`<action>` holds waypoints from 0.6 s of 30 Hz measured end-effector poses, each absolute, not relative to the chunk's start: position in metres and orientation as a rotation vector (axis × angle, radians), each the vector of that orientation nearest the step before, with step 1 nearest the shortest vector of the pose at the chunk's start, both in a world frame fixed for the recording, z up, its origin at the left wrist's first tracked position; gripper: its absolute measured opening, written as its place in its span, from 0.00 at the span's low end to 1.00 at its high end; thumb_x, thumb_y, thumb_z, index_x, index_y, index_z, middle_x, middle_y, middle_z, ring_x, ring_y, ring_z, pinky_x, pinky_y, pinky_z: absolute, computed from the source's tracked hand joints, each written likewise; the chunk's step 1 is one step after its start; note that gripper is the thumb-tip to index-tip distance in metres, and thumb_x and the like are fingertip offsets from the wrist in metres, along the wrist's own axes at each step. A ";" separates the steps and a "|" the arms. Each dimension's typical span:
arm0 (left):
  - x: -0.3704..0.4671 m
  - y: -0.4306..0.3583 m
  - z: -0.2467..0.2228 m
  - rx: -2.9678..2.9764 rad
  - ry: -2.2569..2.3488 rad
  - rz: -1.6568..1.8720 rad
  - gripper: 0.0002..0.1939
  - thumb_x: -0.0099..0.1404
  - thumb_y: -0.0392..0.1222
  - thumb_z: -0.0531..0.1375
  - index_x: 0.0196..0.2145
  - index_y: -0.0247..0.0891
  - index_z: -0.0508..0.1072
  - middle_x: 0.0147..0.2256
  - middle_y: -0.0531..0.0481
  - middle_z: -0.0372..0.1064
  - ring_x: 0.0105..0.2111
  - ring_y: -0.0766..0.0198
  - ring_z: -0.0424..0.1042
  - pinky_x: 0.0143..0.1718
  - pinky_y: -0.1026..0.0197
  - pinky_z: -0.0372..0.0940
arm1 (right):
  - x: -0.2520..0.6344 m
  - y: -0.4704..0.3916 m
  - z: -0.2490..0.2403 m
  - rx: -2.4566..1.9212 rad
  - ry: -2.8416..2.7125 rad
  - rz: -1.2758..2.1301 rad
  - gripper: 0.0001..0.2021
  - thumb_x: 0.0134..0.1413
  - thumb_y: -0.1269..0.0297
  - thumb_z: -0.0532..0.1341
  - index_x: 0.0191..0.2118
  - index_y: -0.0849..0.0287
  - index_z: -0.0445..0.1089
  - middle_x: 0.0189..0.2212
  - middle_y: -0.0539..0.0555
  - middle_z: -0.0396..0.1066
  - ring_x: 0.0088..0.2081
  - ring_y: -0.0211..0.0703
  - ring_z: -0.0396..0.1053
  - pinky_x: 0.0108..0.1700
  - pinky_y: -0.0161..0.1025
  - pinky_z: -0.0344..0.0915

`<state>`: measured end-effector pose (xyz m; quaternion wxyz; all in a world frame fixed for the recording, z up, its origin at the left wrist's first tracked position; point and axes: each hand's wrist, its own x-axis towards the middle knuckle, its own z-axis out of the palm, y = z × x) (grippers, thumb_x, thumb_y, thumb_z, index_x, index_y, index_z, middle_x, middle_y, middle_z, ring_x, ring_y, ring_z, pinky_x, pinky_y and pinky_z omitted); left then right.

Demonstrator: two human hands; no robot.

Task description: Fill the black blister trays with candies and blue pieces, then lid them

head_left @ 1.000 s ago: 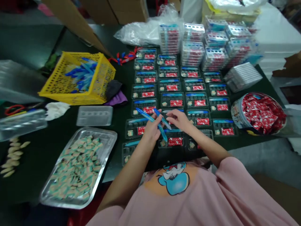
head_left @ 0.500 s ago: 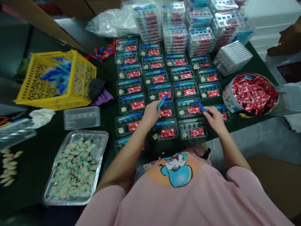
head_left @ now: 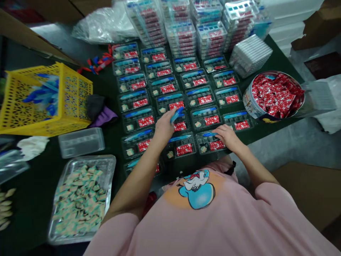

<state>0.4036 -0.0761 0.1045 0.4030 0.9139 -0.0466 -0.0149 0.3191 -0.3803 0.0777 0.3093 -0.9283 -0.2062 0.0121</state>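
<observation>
My left hand [head_left: 163, 126] is closed around at least one blue pen [head_left: 177, 115], held over the middle rows of clear plastic trays. At the front right, my right hand [head_left: 226, 137] has its fingertips on another blue pen [head_left: 209, 134], which lies along the top slot of a clear tray [head_left: 198, 144]. That tray also holds a red patterned packet [head_left: 217, 145] and a small pale block [head_left: 203, 149]. Similar trays around both hands each carry a blue pen, a red packet and a small block. My left forearm partly covers trays at the front left.
A yellow basket [head_left: 76, 83] of blue pens stands left, above a metal tray [head_left: 112, 170] of small blocks. A round tin [head_left: 249, 101] of red packets is at right. Stacked packed trays [head_left: 181, 35], empty trays [head_left: 250, 55] and a plastic bag [head_left: 103, 26] line the back.
My right hand has moved down and left, bringing its pen into the front right tray's top slot. The left hand stays over the middle trays with its pen. The view has shifted.
</observation>
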 end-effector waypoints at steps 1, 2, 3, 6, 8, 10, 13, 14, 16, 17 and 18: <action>0.400 -0.078 0.108 2.193 -0.061 -0.034 0.27 0.56 0.29 0.61 0.54 0.42 0.74 0.53 0.44 0.73 0.51 0.51 0.71 0.56 0.51 0.63 | 0.320 -0.377 0.075 -2.483 -0.573 0.046 0.11 0.64 0.68 0.57 0.48 0.55 0.75 0.42 0.58 0.73 0.45 0.50 0.64 0.47 0.47 0.60; 0.395 -0.080 0.110 2.073 -0.005 -0.049 0.26 0.56 0.31 0.62 0.53 0.41 0.74 0.48 0.45 0.75 0.45 0.54 0.73 0.51 0.54 0.66 | 0.320 -0.374 0.071 -2.509 -0.590 0.055 0.12 0.64 0.68 0.57 0.48 0.54 0.75 0.43 0.58 0.72 0.45 0.51 0.63 0.47 0.47 0.59; 0.390 -0.083 0.112 1.951 0.048 -0.075 0.26 0.55 0.33 0.64 0.53 0.40 0.74 0.44 0.46 0.77 0.38 0.57 0.74 0.45 0.56 0.68 | 0.321 -0.371 0.067 -2.527 -0.599 0.059 0.12 0.64 0.69 0.57 0.49 0.54 0.75 0.43 0.58 0.72 0.45 0.51 0.62 0.46 0.46 0.58; 0.372 -0.093 0.116 1.629 0.164 -0.125 0.27 0.53 0.36 0.67 0.52 0.38 0.74 0.38 0.46 0.77 0.25 0.67 0.66 0.29 0.65 0.64 | 0.324 -0.365 0.057 -2.537 -0.610 0.054 0.14 0.65 0.69 0.56 0.51 0.52 0.74 0.44 0.58 0.70 0.46 0.49 0.61 0.46 0.45 0.58; 0.360 -0.101 0.117 1.497 0.211 -0.133 0.29 0.51 0.36 0.68 0.53 0.38 0.74 0.36 0.47 0.76 0.21 0.71 0.62 0.24 0.67 0.59 | 0.326 -0.363 0.054 -2.539 -0.618 0.050 0.13 0.65 0.69 0.56 0.50 0.52 0.74 0.43 0.57 0.69 0.46 0.48 0.60 0.46 0.44 0.58; 0.351 -0.109 0.119 1.406 0.238 -0.154 0.30 0.51 0.37 0.69 0.53 0.40 0.73 0.34 0.49 0.75 0.20 0.73 0.59 0.22 0.68 0.56 | 0.327 -0.361 0.057 -2.533 -0.610 0.052 0.11 0.64 0.70 0.57 0.47 0.53 0.75 0.42 0.56 0.70 0.46 0.48 0.61 0.46 0.44 0.58; 0.339 -0.122 0.123 1.267 0.266 -0.170 0.32 0.51 0.39 0.69 0.55 0.44 0.72 0.32 0.52 0.74 0.19 0.74 0.59 0.21 0.69 0.56 | 0.321 -0.352 0.071 -2.419 -0.503 0.028 0.08 0.63 0.69 0.59 0.41 0.56 0.75 0.40 0.57 0.72 0.45 0.48 0.62 0.48 0.46 0.59; 0.335 -0.127 0.125 1.224 0.272 -0.163 0.32 0.51 0.39 0.70 0.55 0.45 0.71 0.32 0.52 0.73 0.20 0.74 0.60 0.21 0.69 0.57 | 0.316 -0.346 0.076 -2.325 -0.452 0.023 0.07 0.63 0.67 0.59 0.41 0.56 0.75 0.40 0.57 0.72 0.45 0.47 0.63 0.49 0.46 0.60; 0.326 -0.138 0.129 1.161 0.274 -0.141 0.33 0.52 0.40 0.70 0.57 0.49 0.70 0.33 0.53 0.73 0.20 0.74 0.61 0.22 0.70 0.58 | 0.304 -0.330 0.086 -2.055 -0.341 0.075 0.06 0.62 0.64 0.60 0.42 0.57 0.72 0.39 0.56 0.72 0.43 0.45 0.66 0.48 0.44 0.63; 0.322 -0.143 0.130 1.144 0.270 -0.130 0.34 0.53 0.41 0.70 0.57 0.50 0.69 0.33 0.54 0.73 0.21 0.74 0.61 0.23 0.70 0.59 | 0.297 -0.320 0.090 -1.897 -0.294 0.138 0.08 0.61 0.62 0.61 0.44 0.57 0.71 0.39 0.54 0.72 0.42 0.43 0.68 0.47 0.42 0.64; 0.317 -0.148 0.131 1.139 0.264 -0.125 0.34 0.54 0.41 0.69 0.58 0.51 0.68 0.33 0.54 0.73 0.21 0.74 0.62 0.24 0.70 0.60 | 0.291 -0.311 0.092 -1.744 -0.254 0.211 0.10 0.59 0.61 0.63 0.45 0.57 0.69 0.39 0.53 0.72 0.40 0.42 0.69 0.45 0.41 0.66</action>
